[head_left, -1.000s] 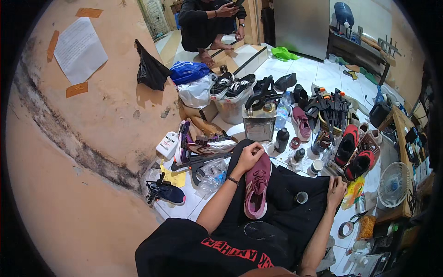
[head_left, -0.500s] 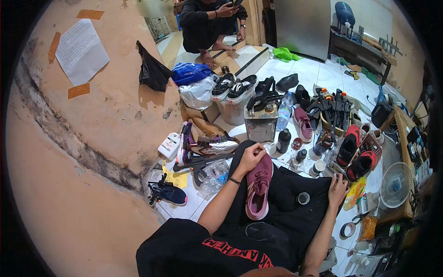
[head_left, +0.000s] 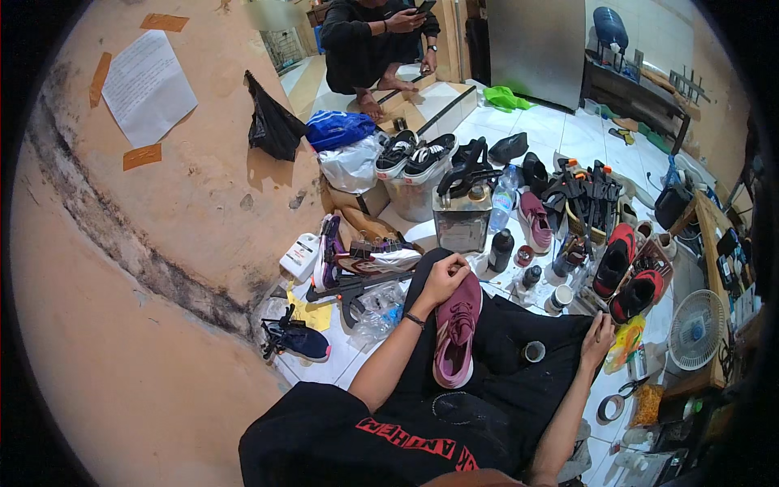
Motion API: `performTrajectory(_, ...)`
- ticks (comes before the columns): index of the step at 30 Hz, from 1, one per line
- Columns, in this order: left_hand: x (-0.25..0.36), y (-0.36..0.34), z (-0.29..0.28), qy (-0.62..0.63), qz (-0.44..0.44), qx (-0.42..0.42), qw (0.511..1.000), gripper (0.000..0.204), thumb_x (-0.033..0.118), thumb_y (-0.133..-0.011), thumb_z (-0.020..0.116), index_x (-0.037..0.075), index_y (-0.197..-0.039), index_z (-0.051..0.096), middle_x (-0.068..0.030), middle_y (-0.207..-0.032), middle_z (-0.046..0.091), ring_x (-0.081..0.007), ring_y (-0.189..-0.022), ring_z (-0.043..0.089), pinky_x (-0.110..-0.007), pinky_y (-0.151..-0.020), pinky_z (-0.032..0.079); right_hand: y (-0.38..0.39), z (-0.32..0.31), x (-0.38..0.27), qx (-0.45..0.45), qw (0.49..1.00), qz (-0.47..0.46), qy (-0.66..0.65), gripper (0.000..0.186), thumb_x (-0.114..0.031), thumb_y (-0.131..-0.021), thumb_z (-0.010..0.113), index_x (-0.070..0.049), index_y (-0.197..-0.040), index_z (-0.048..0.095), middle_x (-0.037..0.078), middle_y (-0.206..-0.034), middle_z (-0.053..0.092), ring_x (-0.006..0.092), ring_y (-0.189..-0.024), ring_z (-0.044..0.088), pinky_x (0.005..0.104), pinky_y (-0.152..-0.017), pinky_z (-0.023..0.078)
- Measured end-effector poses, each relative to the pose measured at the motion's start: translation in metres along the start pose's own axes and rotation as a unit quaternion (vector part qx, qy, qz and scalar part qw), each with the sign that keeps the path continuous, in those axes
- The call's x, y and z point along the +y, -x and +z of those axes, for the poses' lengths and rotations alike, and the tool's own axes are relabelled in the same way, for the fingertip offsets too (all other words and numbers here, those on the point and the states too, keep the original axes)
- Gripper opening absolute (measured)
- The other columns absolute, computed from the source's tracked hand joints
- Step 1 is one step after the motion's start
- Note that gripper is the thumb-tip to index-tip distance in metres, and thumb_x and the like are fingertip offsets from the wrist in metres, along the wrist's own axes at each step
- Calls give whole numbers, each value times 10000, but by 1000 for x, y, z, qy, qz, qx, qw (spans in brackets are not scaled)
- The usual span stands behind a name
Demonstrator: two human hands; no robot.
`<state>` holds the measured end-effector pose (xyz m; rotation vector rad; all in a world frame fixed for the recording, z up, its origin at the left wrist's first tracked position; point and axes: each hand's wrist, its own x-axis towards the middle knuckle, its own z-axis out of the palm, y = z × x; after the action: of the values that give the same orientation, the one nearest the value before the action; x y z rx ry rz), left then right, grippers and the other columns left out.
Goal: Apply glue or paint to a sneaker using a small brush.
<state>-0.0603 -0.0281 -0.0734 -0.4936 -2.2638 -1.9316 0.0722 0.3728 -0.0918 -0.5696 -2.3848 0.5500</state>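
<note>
A maroon sneaker (head_left: 458, 329) with a pale sole lies on my lap, its toe pointing away from me. My left hand (head_left: 442, 282) is closed at the toe, fingers curled against it; the fingertips are partly hidden. Black cloth (head_left: 503, 390) spreads across my legs. At its right edge my right hand (head_left: 598, 341) is closed on the fabric, over my right knee. Between the sneaker and that hand, a small clear cup (head_left: 533, 351) sits on the cloth.
Ahead stand a metal can (head_left: 462, 219), a dark bottle (head_left: 501, 250) and a white cup (head_left: 559, 299). Red-black shoes (head_left: 637, 294) and a fan (head_left: 696, 329) are at right. A navy shoe (head_left: 304, 341) lies left. Beyond, a person (head_left: 377, 49) squats holding a phone.
The fingers of my right hand have drawn together at the cloth's edge, and that edge has shifted slightly. My left hand and the sneaker keep their places. The view has moved a little.
</note>
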Motion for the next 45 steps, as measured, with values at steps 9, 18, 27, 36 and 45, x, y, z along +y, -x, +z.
performTrajectory(9,-2,0,-1,2,-3,-9,1000,109,109,-943,650,6,-915,636,40,-774,589,-29,-698,522,-208,-624,415,5,6,0,38,994,-68,78,201,-268,-990,579,-85,-1042,646,157,-893,642,331,-926,603,491,-950,408)
performTrajectory(18,-1,0,0,2,-10,-2,1000,117,113,-941,661,-2,-941,637,6,-780,629,-41,-709,579,-213,-636,451,6,-5,-8,14,999,-32,7,195,-290,-939,644,-97,-932,669,96,-858,655,291,-928,595,483,-983,372)
performTrajectory(27,3,2,-1,12,-18,-13,1000,110,104,-939,652,-2,-924,625,24,-753,592,-36,-679,528,-213,-634,422,3,-5,-9,-23,999,-9,24,219,-288,-861,747,-92,-870,649,87,-819,635,296,-909,586,481,-996,378)
performTrajectory(36,9,5,-2,16,-23,0,1000,172,157,-938,671,-9,-937,625,-14,-739,630,-53,-724,587,-240,-652,468,3,-6,-9,-30,999,-5,25,228,-299,-877,722,-82,-879,652,99,-827,639,301,-918,584,466,-991,380)
performTrajectory(45,6,5,-1,0,3,13,1000,209,183,-928,687,-20,-928,635,-46,-728,642,-62,-702,594,-248,-628,474,6,-1,-3,3,999,-36,16,233,-290,-874,722,-72,-891,640,140,-832,604,350,-916,567,452,-926,385)
